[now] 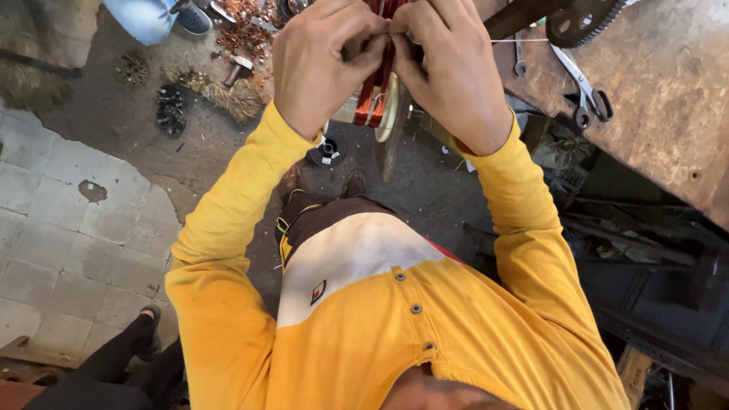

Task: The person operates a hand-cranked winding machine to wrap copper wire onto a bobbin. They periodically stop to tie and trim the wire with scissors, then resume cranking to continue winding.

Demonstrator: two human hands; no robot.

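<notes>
Both hands are raised close together just off the near edge of the rusty workbench (668, 83): the left hand (323, 64) and right hand (448, 68) each have fingertips pressed together, pinching a thin wire (516, 40) that runs taut from the fingers out across the bench. Directly behind the hands hangs a bundle of reddish copper coil (373, 91), partly hidden by them. A pair of scissors (581, 83) lies on the bench near its near edge, well clear of the hands.
</notes>
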